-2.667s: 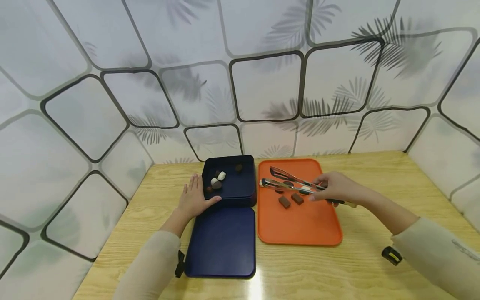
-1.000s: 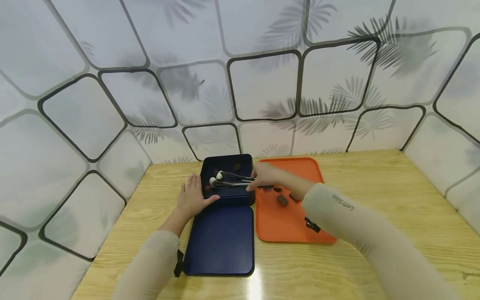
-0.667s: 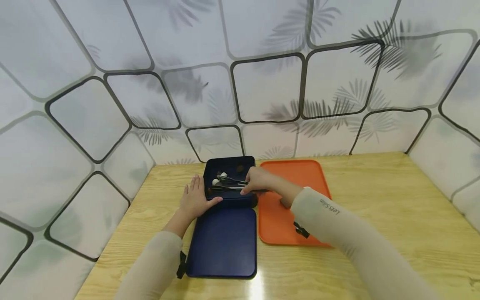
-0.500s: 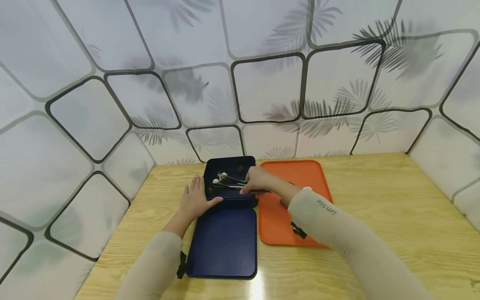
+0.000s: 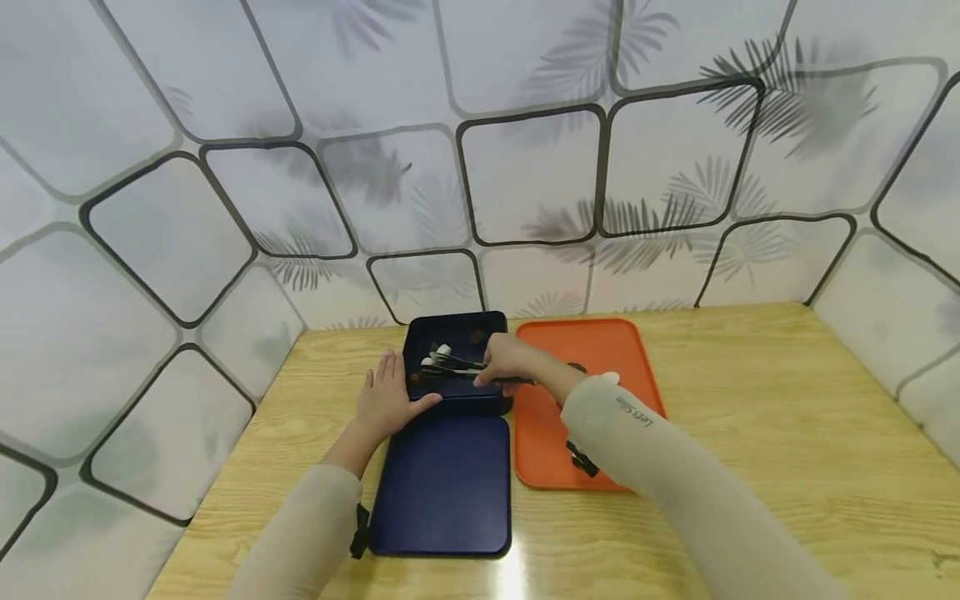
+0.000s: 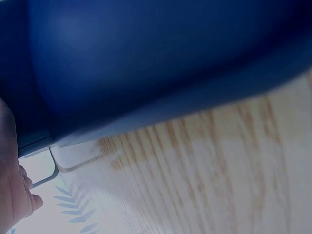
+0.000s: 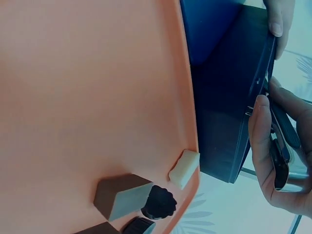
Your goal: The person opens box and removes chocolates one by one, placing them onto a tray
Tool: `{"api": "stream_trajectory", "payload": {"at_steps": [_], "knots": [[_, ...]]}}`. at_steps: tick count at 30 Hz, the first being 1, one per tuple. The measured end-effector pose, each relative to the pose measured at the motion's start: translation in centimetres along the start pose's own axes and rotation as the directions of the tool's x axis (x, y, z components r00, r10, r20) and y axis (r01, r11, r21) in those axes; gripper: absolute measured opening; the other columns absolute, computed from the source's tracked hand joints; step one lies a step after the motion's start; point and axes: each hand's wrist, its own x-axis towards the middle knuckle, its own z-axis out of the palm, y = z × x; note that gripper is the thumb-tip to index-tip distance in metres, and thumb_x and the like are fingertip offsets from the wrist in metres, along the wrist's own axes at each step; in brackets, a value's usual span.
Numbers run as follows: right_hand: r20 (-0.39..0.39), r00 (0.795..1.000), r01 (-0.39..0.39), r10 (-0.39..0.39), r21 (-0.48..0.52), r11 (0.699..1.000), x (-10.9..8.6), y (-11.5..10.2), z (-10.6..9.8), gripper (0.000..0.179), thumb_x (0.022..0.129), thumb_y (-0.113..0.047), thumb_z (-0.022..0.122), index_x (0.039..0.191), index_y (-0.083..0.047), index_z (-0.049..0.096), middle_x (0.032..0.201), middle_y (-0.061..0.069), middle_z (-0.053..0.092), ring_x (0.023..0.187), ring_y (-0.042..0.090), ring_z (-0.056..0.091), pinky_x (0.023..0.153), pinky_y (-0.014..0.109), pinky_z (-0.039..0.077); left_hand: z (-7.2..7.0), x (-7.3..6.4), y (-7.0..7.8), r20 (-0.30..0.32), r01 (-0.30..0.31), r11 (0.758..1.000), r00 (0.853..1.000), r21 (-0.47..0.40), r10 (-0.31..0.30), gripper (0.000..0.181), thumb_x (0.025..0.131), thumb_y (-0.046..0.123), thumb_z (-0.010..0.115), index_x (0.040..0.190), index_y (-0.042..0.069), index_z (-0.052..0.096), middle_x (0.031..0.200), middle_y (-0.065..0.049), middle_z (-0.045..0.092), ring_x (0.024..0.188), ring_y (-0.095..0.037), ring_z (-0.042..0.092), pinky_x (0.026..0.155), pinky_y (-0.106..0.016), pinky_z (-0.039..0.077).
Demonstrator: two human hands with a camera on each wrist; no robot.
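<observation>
My right hand (image 5: 510,360) grips a pair of tongs (image 5: 465,367) that reaches leftward into a dark blue box (image 5: 457,406). The tong tips overlap two white chocolates (image 5: 444,350) inside; whether they pinch one I cannot tell. A dark brown chocolate (image 5: 476,336) lies deeper in the box. With fingers stretched out, my left hand (image 5: 386,400) rests along the box's left edge, thumb across its front rim. In the right wrist view, the tong handles (image 7: 285,122) sit between my right thumb and fingers, beside the box wall.
A flat blue lid (image 5: 442,483) lies in front of the box. To the right is an orange tray (image 5: 585,333), partly hidden by my right arm. It bears a brown block (image 7: 129,195), a dark fluted piece (image 7: 160,202) and a white piece (image 7: 185,168). A patterned wall (image 5: 536,183) stands behind.
My right hand has carried the tongs left from over the orange tray to inside the blue box. Its tips have drawn nearer together at the white chocolates. My left hand has stayed put.
</observation>
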Motion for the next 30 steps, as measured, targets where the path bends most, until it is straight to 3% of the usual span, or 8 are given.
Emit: {"api": "stream_trajectory", "payload": {"at_steps": [2,6,10,15,23,30], "knots": [[-0.002,1.0,0.0,0.0,-0.009,1.0,0.0,0.1,0.1,0.029,0.08,-0.019,0.076,0.098,0.002,0.07,0.057,0.008,0.063,0.043,0.015,0.06,0.049,0.03,0.054,0.1,-0.1,0.0,-0.001,0.0,1.0,1.0,-0.001,0.0,0.108,0.082,0.067,0.055,0.147,-0.011,0.016,0.153,-0.028,0.015,0.143,-0.039,0.015,0.112,-0.057,0.015],[0.002,1.0,0.026,-0.025,-0.014,1.0,-0.2,0.4,0.0,0.021,0.082,-0.019,0.075,0.084,0.001,0.073,0.054,0.006,0.061,0.041,0.014,0.06,0.048,0.029,0.054,0.1,-0.1,-0.1,-0.011,-0.006,1.0,1.0,-0.009,0.006,0.108,0.082,0.067,0.055,0.146,-0.011,0.017,0.153,-0.029,0.016,0.142,-0.04,0.016,0.112,-0.058,0.016],[0.014,0.999,0.051,-0.052,0.047,0.998,-0.8,0.7,-0.6,0.021,0.081,-0.017,0.075,0.081,0.003,0.074,0.052,0.006,0.061,0.04,0.014,0.059,0.05,0.033,0.055,0.2,-0.1,-0.1,-0.009,-0.011,1.0,1.0,-0.012,0.011,0.109,0.082,0.067,0.055,0.146,-0.011,0.016,0.153,-0.029,0.015,0.143,-0.04,0.015,0.112,-0.058,0.015],[0.002,0.996,0.094,-0.095,0.076,0.993,-1.3,1.2,-1.5,0.024,0.082,-0.016,0.075,0.089,0.006,0.073,0.053,0.007,0.062,0.04,0.013,0.058,0.05,0.033,0.055,0.3,0.0,-0.3,-0.014,-0.009,1.0,1.0,-0.009,0.009,0.11,0.081,0.07,0.052,0.147,-0.011,0.016,0.153,-0.028,0.015,0.143,-0.04,0.015,0.112,-0.057,0.015],[0.012,0.997,0.08,-0.081,0.097,0.992,-2.2,2.1,-2.3,0.033,0.085,-0.019,0.071,0.108,0.004,0.069,0.077,0.024,0.069,0.046,0.015,0.062,0.05,0.03,0.054,0.1,0.0,-0.4,-0.017,-0.012,1.0,1.0,-0.023,0.012,0.113,0.079,0.075,0.049,0.147,-0.01,0.016,0.153,-0.028,0.016,0.143,-0.039,0.014,0.113,-0.056,0.014],[-0.007,0.99,0.137,-0.137,0.134,0.982,-3.0,3.2,-2.7,0.025,0.086,-0.02,0.071,0.077,0.003,0.072,0.069,0.019,0.068,0.046,0.014,0.062,0.049,0.031,0.054,0.2,-0.1,-0.2,-0.039,-0.014,0.999,0.999,-0.031,0.013,0.109,0.08,0.069,0.055,0.146,-0.011,0.019,0.152,-0.029,0.019,0.142,-0.04,0.017,0.112,-0.057,0.016]]}}
